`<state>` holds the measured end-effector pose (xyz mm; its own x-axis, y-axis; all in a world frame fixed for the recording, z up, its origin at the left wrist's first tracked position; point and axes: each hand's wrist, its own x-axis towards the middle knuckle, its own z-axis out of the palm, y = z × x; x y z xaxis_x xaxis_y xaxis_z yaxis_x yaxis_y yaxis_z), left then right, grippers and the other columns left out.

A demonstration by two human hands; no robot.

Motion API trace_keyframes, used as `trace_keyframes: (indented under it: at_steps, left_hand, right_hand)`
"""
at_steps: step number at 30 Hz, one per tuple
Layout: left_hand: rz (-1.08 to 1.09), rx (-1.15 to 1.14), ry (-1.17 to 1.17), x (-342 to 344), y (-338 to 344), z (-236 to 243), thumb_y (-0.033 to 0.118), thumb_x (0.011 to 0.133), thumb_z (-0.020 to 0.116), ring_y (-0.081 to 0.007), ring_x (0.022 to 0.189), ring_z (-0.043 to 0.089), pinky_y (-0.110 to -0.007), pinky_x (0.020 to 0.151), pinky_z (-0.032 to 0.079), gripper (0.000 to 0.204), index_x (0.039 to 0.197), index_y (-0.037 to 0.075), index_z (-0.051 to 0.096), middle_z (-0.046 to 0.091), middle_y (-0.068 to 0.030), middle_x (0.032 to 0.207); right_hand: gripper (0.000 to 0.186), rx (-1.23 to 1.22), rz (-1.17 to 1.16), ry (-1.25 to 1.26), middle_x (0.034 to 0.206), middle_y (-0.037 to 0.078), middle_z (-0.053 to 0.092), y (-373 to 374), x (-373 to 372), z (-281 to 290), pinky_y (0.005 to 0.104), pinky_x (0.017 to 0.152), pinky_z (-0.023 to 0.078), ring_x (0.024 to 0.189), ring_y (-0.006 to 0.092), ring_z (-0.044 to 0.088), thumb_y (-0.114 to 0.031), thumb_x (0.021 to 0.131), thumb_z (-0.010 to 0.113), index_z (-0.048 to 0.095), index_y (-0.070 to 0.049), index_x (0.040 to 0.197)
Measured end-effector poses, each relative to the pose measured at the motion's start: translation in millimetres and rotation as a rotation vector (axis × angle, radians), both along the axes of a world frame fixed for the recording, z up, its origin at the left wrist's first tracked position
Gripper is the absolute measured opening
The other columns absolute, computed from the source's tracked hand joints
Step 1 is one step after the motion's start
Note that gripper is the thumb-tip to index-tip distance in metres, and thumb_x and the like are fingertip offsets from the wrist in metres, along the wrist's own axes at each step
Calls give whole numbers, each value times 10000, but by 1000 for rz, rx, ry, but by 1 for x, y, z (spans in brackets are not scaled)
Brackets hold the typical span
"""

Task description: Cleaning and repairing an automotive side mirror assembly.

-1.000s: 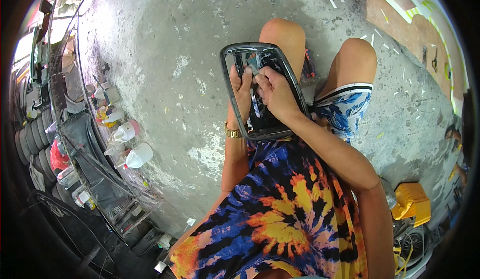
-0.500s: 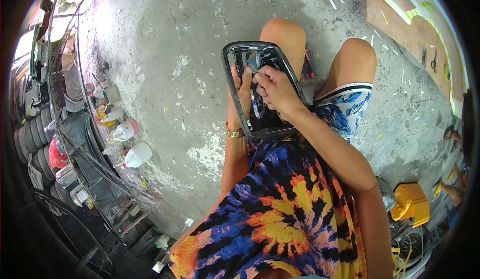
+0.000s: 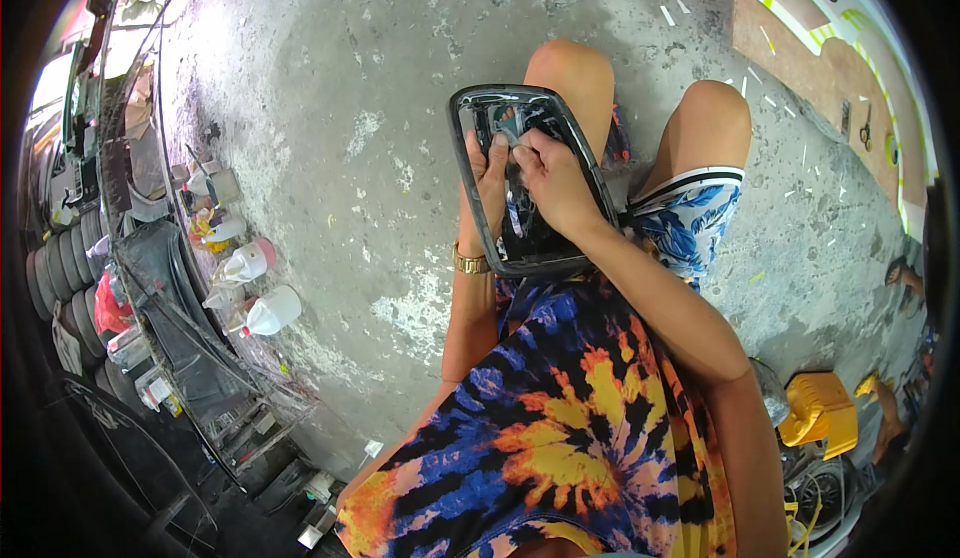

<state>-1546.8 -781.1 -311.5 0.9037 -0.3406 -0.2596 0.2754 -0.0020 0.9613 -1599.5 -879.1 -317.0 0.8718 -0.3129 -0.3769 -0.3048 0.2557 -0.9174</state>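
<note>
Bystander's leg (image 3: 887, 424) further into view

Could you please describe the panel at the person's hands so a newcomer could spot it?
Start at the tie-dye shirt, bottom centre. Just above, left of the patterned shorts, the right hand lies over a rounded rectangular panel. Its glossy dark face and black rim set it apart from both garments.

So the shirt (image 3: 450, 438) is a loud tie-dye: big yellow-orange burst on the front, black streaks fanning out, blue-purple patches, and some peachy bits toward the left shoulder. Shorts (image 3: 690, 226) are white with blue leaf shapes, finished with a black-and-white striped hem (image 3: 690, 180). There's a chunky gold-tone wristwatch (image 3: 470, 261) above the left hand (image 3: 488, 190). Both that and the right hand (image 3: 558, 186) are bare.
</note>
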Motion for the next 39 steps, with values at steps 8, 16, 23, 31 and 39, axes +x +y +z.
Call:
trace_keyframes:
  at_steps: [8, 16, 23, 31, 39]
  left_hand:
    - [-22, -8, -60, 3, 1, 3, 104, 1001, 527, -34, 840, 522, -218, 747, 438, 151, 1143, 89, 577, 607, 54, 953]
    - [10, -15, 54, 2, 4, 5, 84, 962, 532, -48, 804, 520, -210, 711, 429, 185, 1139, 90, 586, 577, 46, 934]
    - [24, -88, 113, -1, 4, 11, 102, 958, 540, -57, 830, 536, -223, 718, 448, 209, 1160, 88, 589, 572, 40, 958]
    - [46, -49, 79, -2, 7, 3, 105, 969, 545, -69, 878, 540, -241, 751, 444, 212, 1176, 110, 592, 588, 40, 1009]
    - [-34, -36, 11, 0, 11, -1, 170, 1003, 542, -51, 845, 519, -230, 730, 421, 177, 1165, 114, 585, 588, 56, 959]
  right_hand:
    - [86, -430, -16, -155, 730, 272, 554, -2, -10, 19, 512, 607, 431, 730, 500, 548, -93, 957, 524, 496, -16, 932]
    - [196, -247, -2, -110, 621, 22, 461, -1, -12, 8, 296, 507, 384, 540, 113, 432, -141, 1013, 446, 498, -16, 871]
    - [185, -248, 13, -89, 633, 7, 460, 0, -9, 7, 286, 523, 379, 552, 96, 415, -126, 1005, 456, 537, -3, 893]
    - [193, -167, 19, -94, 634, -21, 431, 3, -7, 3, 267, 503, 347, 560, 72, 393, -147, 1014, 465, 509, -29, 867]
    - [171, 93, 23, -50, 631, 101, 484, 1, -2, 7, 377, 566, 419, 555, 207, 468, -112, 975, 500, 502, 2, 848]
